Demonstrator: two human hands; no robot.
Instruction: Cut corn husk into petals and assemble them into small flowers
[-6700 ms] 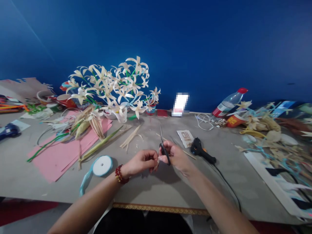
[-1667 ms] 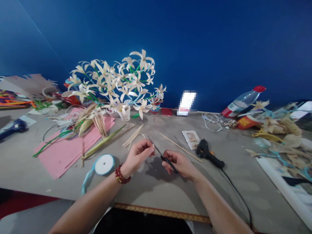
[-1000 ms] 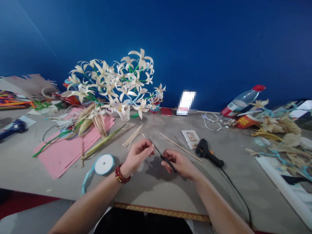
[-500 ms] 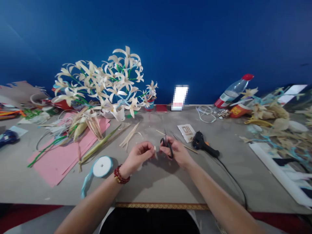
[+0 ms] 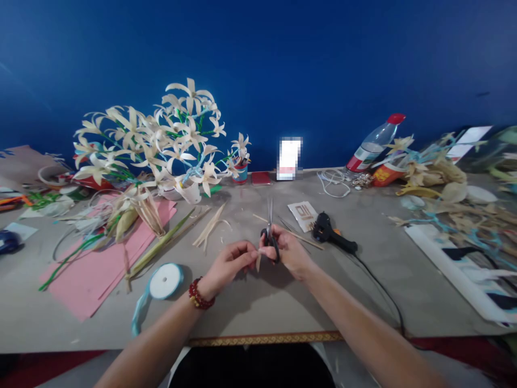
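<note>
Pinching a small pale strip [image 5: 258, 263] above the worktop [image 5: 307, 308]: left hand [image 5: 231, 262], grip closed down, thumb against forefinger. Strip's upper end is hidden by the fingertips; full shape not readable. Right hand [image 5: 293, 254]: grip wrapped around the scissors [image 5: 270, 222], handles partly covered by the fingers. Its thumb tip meets the left fingertips at the strip; whether it presses there, cannot tell.

Other obscured items: bright upright screen [image 5: 289, 158] pixelated, content illegible. Blue tool [image 5: 10, 241] cut off by the left frame edge. Tangle of dried husks [image 5: 438, 175] at right blurred, pieces hard to separate. Pale flowers [image 5: 189, 132] partly mask the white cup [image 5: 189, 192] beneath them.

Pose: forearms enter from the lower corners and converge near centre. Left hand, back upward, wrist ringed by a red bead bracelet [image 5: 199, 294]. Right hand angled inward, thumb side up; scissor blades point away from the wearer, looking slightly parted.
</note>
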